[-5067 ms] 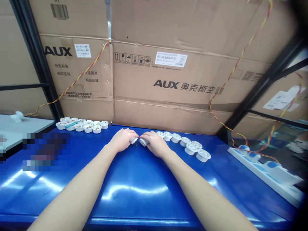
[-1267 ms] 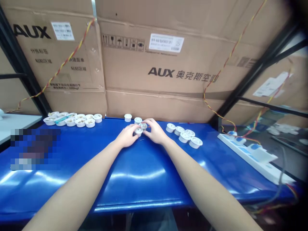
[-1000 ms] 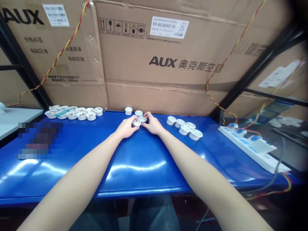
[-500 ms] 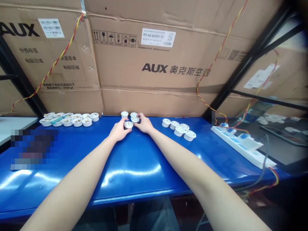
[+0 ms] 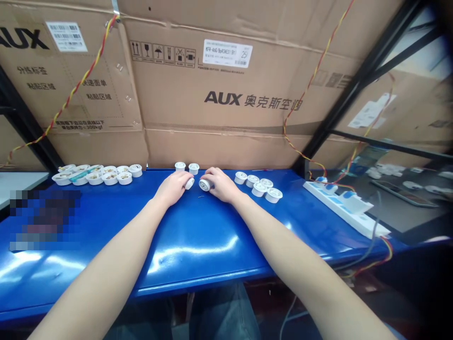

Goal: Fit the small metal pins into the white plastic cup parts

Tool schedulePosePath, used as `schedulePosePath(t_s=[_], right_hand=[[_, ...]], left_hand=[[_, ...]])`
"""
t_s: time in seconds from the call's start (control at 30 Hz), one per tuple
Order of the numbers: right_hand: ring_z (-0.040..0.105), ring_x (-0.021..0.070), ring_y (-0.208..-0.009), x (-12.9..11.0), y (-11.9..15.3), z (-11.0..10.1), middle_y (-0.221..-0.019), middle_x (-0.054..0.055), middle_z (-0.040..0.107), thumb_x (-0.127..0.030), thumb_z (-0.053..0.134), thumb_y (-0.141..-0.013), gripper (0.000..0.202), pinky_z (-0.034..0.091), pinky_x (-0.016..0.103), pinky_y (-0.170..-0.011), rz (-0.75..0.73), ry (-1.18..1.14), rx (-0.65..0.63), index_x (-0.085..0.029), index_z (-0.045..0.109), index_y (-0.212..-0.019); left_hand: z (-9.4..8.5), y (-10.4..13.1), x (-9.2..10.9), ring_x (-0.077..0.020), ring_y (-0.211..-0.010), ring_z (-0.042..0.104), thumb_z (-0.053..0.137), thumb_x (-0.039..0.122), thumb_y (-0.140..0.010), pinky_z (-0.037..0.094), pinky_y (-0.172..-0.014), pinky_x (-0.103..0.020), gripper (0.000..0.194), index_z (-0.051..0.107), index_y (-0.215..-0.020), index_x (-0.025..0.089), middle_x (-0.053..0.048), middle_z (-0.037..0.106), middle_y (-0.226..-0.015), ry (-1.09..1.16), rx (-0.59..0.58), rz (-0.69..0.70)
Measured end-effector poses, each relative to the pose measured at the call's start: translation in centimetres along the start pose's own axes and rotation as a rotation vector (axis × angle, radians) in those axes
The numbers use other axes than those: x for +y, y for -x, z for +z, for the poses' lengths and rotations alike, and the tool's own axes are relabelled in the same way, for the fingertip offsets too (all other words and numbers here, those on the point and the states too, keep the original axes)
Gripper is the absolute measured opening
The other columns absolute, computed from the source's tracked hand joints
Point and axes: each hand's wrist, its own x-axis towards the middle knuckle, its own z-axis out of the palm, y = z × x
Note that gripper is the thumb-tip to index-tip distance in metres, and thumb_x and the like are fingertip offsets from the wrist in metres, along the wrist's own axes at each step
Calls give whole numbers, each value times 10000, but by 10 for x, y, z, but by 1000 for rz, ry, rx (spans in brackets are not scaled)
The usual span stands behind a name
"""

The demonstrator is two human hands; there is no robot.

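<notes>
At the middle of the blue table [image 5: 191, 226], my left hand [image 5: 173, 190] is closed round a small white lidded cup [image 5: 190, 183], tilted so its top faces right. My right hand [image 5: 222, 184] grips a second white lidded cup [image 5: 204, 184], tipped towards the left. A narrow gap separates these two cups. Just behind them, a pair of white cups, the left one [image 5: 180, 166] and the right one [image 5: 194, 168], stand upright near the cardboard. A tiny thin piece [image 5: 201, 196] lies on the table below my right hand's cup.
Several filled white cups [image 5: 110, 178] stand in rows at the left, a teal strip [image 5: 82, 175] across them. Several lidded cups [image 5: 259, 189] stand right of my hands. A white power strip [image 5: 347, 210] lies at the right edge. Cardboard [image 5: 219, 146] walls the back.
My hands have drawn apart, each with a cup. The cups went from upright and close together to tilted, with a gap between them. The view has shifted slightly.
</notes>
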Motion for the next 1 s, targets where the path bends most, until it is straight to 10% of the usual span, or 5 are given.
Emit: schedulePosePath(t_s=[0.43, 0.67, 0.83, 1.0], right_hand=[[504, 240, -1020, -1, -2, -3, -1265, 34, 625, -148, 443, -923, 336, 417, 364, -916, -58, 137, -39, -250, 670, -1149], [589, 295, -1049, 12, 4, 14, -1119, 128, 663, -478, 637, -831, 496, 444, 397, -911, 472, 18, -13, -189, 574, -1228], [595, 286, -1094, 21, 7, 12, -1207, 152, 625, -569, 676, -759, 699, 456, 360, -885, 591, -35, -8, -165, 487, -1297], [641, 219, -770, 10, 4, 5, -793, 66, 691, -543, 567, -853, 359, 446, 302, -702, 544, -7, 14, -199, 651, -797]], left_hand=[[1, -3, 2, -229, -1187, 548, 434, 133, -893, 387, -1062, -382, 317, 672, -1078, 232, -60, 655, -1206, -2, -84, 129], [8, 8, -13, -263, -1053, 643, 638, 373, -810, 494, -907, -346, 449, 559, -1240, 270, -46, 699, -1134, 136, 61, -449], [5, 12, -27, -282, -1143, 587, 631, 352, -810, 446, -986, -382, 390, 577, -1186, 262, -89, 624, -1213, 58, 117, -578], [0, 12, -25, -280, -1081, 598, 619, 287, -793, 486, -895, -382, 414, 511, -1191, 248, -113, 577, -1182, -2, 187, -698]])
